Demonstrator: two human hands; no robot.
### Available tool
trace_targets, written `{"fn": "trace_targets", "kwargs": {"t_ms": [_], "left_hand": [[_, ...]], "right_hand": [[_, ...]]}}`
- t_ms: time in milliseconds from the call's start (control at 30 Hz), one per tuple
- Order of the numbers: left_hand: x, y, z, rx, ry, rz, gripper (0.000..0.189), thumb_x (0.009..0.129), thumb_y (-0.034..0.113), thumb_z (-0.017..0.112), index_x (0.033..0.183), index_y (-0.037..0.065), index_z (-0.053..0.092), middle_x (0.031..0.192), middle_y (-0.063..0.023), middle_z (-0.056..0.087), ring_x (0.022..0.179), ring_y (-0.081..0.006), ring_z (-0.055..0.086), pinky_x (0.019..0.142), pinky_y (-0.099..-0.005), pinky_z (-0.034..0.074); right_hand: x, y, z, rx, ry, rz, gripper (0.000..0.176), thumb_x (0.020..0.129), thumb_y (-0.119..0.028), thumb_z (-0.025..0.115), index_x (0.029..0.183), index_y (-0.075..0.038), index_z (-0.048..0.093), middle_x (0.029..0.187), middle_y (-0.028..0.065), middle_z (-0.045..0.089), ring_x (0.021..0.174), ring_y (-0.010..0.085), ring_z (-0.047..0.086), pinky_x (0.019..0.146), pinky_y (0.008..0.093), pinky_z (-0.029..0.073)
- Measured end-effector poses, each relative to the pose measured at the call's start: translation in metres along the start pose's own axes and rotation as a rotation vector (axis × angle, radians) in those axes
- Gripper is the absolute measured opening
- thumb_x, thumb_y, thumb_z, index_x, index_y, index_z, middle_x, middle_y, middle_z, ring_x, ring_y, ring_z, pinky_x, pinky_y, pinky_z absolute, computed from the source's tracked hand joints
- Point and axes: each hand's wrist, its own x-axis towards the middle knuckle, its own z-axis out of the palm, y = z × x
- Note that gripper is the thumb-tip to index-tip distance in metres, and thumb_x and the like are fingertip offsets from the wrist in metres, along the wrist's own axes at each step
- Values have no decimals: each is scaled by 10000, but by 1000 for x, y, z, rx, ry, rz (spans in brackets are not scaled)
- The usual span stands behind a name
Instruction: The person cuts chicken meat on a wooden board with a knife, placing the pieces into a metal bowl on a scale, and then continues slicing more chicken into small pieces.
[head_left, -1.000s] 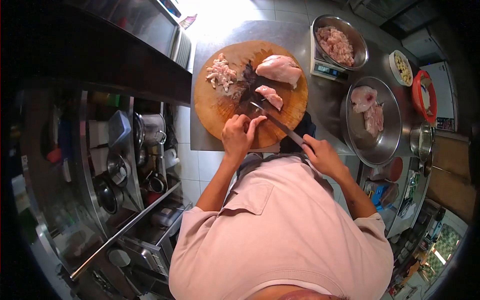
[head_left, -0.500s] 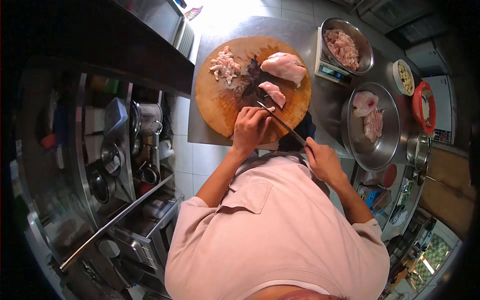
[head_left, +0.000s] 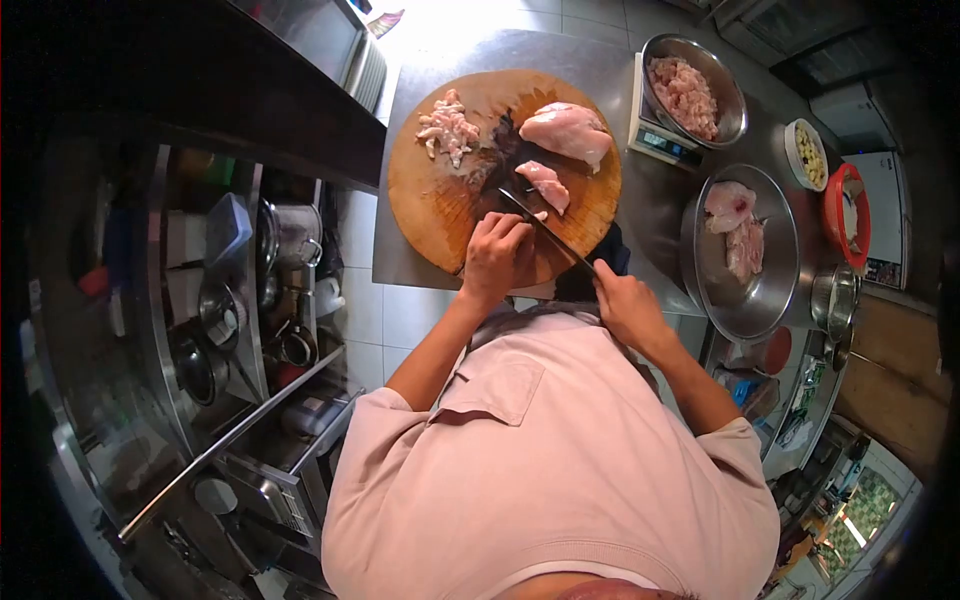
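Observation:
In the head view, my right hand [head_left: 628, 305] is closed round the handle of a knife [head_left: 550, 234], whose blade points away and to the left over a round wooden chopping board [head_left: 425, 220]. My left hand [head_left: 495, 258] has its fingers curled down at the board's near side, beside the blade; what lies under the fingertips is hidden. A tiny bit of meat [head_left: 541, 215] sits against the blade. Beyond it are a cut piece of raw chicken [head_left: 544, 188], a larger chicken breast [head_left: 567, 133] and a pile of small meat pieces [head_left: 448, 130] at the far left.
The board stands on a steel table [head_left: 440, 68]. To its right, a bowl of minced meat [head_left: 684, 98] rests on a scale [head_left: 662, 146]. Nearer is a large steel basin [head_left: 722, 305] holding raw chicken, with a white bowl [head_left: 806, 155] and a red basket [head_left: 848, 215] further right.
My right hand and the knife have shifted left, and the blade tip reaches further across the board. My left hand stays in nearly the same place.

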Motion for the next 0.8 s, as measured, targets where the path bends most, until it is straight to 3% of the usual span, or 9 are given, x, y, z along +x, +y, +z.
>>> {"fn": "trace_targets", "kwargs": {"t_ms": [133,200,400,633,800], "left_hand": [[-3,11,-6,-41,81,-56,167,888,68,791,1046,40,743,1058,-91,731,969,-318,675,863,-421,562],[-6,16,-13,-99,72,-178,144,898,70,796,1031,43,745,1041,-97,730,940,-323,672,845,-425,568],[-7,1,-3,-78,59,-63,133,877,62,807,996,46,750,1047,-106,742,957,-319,677,857,-431,571],[-8,1,2,-48,51,-51,168,848,37,820,1005,56,765,1055,-96,746,968,-303,691,865,-421,584],[-6,9,-7,37,65,-85,154,861,67,828,997,56,756,1033,-93,742,956,-299,690,841,-422,574]], "right_hand": [[-19,8,-25,15,-25,-2,170,1104,-231,541,1155,-71,512,834,279,711,836,554,688,728,678,512],[-26,6,-32,28,-14,-5,168,1102,-229,543,1143,-70,509,832,278,709,838,553,686,727,676,509],[-35,2,-41,-5,-103,-46,158,1096,-215,546,1152,-71,515,819,287,700,833,546,691,731,673,518],[-3,-4,-1,53,-86,-18,172,1106,-225,540,1179,-71,514,823,296,704,830,562,688,755,685,516],[-13,7,-14,71,-113,-9,159,1109,-234,538,1180,-93,519,830,293,712,832,567,685,750,683,513]]}}
